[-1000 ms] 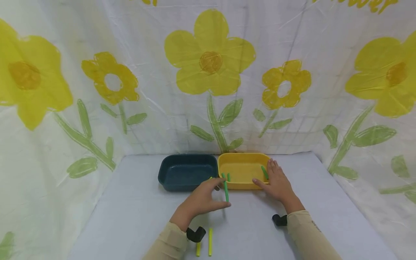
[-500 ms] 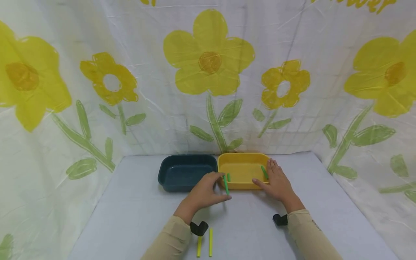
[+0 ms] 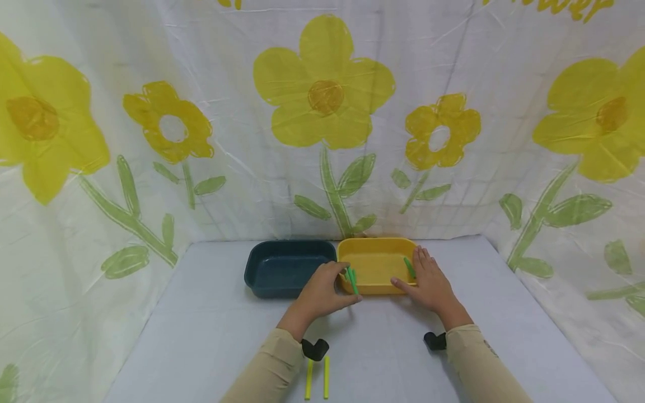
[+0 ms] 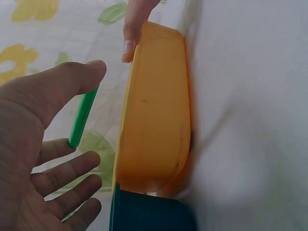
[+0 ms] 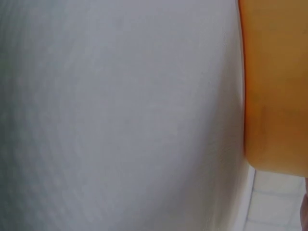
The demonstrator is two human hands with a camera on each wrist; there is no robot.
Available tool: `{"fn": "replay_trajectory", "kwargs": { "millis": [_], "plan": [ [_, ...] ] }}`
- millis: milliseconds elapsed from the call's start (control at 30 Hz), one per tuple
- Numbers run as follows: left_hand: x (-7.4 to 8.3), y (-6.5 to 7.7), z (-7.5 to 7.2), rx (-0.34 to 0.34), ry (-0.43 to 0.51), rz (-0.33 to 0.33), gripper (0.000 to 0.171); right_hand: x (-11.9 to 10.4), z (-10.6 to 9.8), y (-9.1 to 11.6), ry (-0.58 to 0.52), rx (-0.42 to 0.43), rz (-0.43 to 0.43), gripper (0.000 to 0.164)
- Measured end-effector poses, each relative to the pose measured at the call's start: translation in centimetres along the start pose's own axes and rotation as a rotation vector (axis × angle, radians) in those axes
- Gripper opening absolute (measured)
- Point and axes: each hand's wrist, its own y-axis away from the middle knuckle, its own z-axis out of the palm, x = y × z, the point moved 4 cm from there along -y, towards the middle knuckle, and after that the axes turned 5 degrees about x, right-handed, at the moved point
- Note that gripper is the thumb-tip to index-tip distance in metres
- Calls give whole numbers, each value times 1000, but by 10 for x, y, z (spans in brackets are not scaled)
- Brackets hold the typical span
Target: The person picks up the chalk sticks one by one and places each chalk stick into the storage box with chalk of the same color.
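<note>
My left hand (image 3: 322, 288) pinches a thin green stick (image 4: 83, 118) lengthwise between thumb and index fingertip, with the other fingers spread free. It holds the stick at the front left corner of the yellow tray (image 3: 375, 288), above the rim in the left wrist view. Inside that tray, one green stick (image 3: 410, 267) leans at the right end; another at the left is partly covered by the held one. My right hand (image 3: 429, 282) rests on the tray's right end, fingers straight along the side and thumb over the front rim. Its wrist view mostly shows tablecloth and the tray's orange-looking wall.
A dark blue tray (image 3: 259, 288) stands against the yellow one's left side. Two yellow sticks (image 3: 326, 378) lie near the table's front, close to the left forearm. Behind the trays hangs a white curtain (image 3: 242, 184) with printed flowers.
My left hand has moved forward and slightly right, bringing the pinched green stick from in front of the yellow tray to its front left rim. The right hand stays in place.
</note>
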Motion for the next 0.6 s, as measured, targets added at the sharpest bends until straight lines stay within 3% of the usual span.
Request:
{"fn": "replay_trajectory", "kwargs": {
  "millis": [600],
  "plan": [
    [-2, -16, 13, 47, -52, -1, 79, 2, 0, -2, 7, -3, -12, 121]
  ]
}}
